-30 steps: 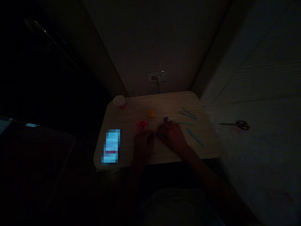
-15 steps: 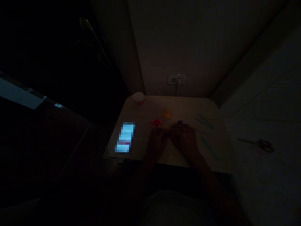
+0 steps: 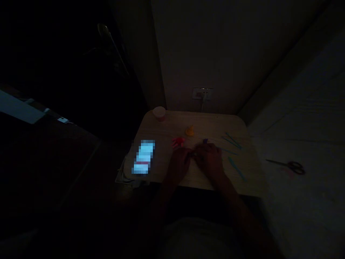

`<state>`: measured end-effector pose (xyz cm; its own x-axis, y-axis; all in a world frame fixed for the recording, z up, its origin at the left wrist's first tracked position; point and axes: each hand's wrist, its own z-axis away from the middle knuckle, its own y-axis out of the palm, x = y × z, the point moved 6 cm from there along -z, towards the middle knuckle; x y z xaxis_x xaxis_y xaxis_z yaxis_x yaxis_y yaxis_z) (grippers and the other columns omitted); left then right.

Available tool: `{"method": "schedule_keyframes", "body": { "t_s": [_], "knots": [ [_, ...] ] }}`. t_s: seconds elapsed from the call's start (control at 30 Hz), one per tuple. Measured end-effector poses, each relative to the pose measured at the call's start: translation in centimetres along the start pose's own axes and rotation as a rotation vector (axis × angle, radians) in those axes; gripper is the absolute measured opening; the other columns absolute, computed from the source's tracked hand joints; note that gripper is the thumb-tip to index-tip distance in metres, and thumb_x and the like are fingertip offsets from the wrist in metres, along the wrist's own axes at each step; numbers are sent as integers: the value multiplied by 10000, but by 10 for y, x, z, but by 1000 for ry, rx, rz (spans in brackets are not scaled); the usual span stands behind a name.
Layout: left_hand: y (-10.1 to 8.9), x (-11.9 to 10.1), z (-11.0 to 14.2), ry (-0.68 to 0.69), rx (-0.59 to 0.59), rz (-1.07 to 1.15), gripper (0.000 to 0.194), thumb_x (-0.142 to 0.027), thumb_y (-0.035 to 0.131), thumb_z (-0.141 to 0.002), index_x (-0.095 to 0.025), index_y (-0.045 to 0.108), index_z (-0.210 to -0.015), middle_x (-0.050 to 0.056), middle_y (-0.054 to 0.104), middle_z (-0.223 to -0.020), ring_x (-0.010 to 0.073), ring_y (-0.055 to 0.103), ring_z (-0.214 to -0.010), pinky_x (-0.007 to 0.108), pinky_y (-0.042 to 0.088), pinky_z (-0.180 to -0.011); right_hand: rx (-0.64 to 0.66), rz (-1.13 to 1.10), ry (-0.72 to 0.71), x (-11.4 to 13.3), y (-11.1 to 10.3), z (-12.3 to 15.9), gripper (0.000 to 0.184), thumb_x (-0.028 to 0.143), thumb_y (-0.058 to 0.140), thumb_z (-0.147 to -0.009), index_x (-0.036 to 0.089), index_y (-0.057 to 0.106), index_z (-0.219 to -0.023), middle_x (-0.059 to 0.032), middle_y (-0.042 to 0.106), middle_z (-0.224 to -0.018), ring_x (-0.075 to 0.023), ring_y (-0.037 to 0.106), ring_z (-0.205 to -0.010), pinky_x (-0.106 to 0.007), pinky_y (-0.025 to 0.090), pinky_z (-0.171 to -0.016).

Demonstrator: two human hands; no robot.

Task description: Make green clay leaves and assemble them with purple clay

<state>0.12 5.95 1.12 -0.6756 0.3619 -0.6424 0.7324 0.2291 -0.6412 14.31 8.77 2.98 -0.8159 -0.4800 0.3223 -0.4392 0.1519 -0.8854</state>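
Note:
The scene is very dark. My left hand [image 3: 180,163] and my right hand [image 3: 210,160] rest close together on a small light wooden table [image 3: 167,126], fingers curled toward each other; whatever lies between them is too dim to make out. A small red piece [image 3: 178,142] lies just beyond my left hand. A small purple bit [image 3: 205,140] sits at my right hand's fingertips. A yellow-orange lump [image 3: 190,131] lies farther back.
A lit phone screen [image 3: 144,157] glows on the table's left. A small pale tub [image 3: 159,113] stands at the back left corner. Thin turquoise tools [image 3: 234,142] lie at the right. Scissors [image 3: 292,166] lie on the pale surface to the right. A wall socket [image 3: 202,93] is behind.
The view has swung so the table sits further right in the picture. My hands have drawn closer together and stay on the table in front of the red piece.

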Motion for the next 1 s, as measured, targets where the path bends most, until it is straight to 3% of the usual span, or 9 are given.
{"method": "schedule_keyframes", "body": {
  "t_s": [0.2,0.3,0.43,0.6,0.73,0.9,1.0],
  "knots": [
    [-1,-1,-1,-3,0,1,274,-74,615,-893,-207,647,-1130,78,731,-1114,260,668,-1074,457,537,-1012,19,1,7,3,-1,-1,142,265,673,-965,273,807,-1012,-75,750,-1220,-319,549,-1143,-455,329,-928],
    [-5,-6,1,25,1,12,322,-74,610,-879,-206,620,-1174,91,698,-1182,274,636,-1169,470,518,-1062,16,-1,22,2,-1,-1,156,256,667,-967,280,808,-1028,-69,751,-1219,-320,550,-1141,-458,330,-925],
    [-15,-10,17,14,-33,-25,397,-105,613,-894,-205,569,-1276,118,625,-1312,283,573,-1274,474,486,-1115,10,-24,33,0,-2,0,170,255,666,-971,286,801,-1069,-72,748,-1227,-322,551,-1158,-471,338,-942],
    [-26,-5,44,-52,-49,-52,364,-105,587,-913,-194,585,-1265,116,638,-1242,253,609,-1153,436,535,-1044,-5,-70,31,-2,-1,0,198,260,709,-938,273,784,-1120,-85,739,-1244,-339,549,-1175,-494,357,-959],
    [-28,-1,50,-48,-61,-56,315,-116,591,-921,-203,637,-1221,109,664,-1239,252,617,-1168,441,532,-1056,-66,-111,16,0,-10,2,222,257,691,-940,250,766,-1149,-98,732,-1239,-343,559,-1168,-511,380,-969],
    [-31,1,43,-180,-100,135,309,-103,622,-882,-215,663,-1167,79,715,-1132,226,682,-1049,393,570,-963,-163,-270,-33,11,-35,17,187,269,665,-960,248,759,-1120,-91,743,-1171,-304,608,-1121,-500,432,-994],
    [-33,-7,42,-253,-139,325,352,-105,670,-846,-225,639,-1176,47,730,-1076,196,706,-970,335,585,-892,-113,-435,-96,23,-41,29,297,288,695,-953,248,724,-1246,-101,734,-1223,-288,642,-1145,-480,488,-1012]
  ]
}}
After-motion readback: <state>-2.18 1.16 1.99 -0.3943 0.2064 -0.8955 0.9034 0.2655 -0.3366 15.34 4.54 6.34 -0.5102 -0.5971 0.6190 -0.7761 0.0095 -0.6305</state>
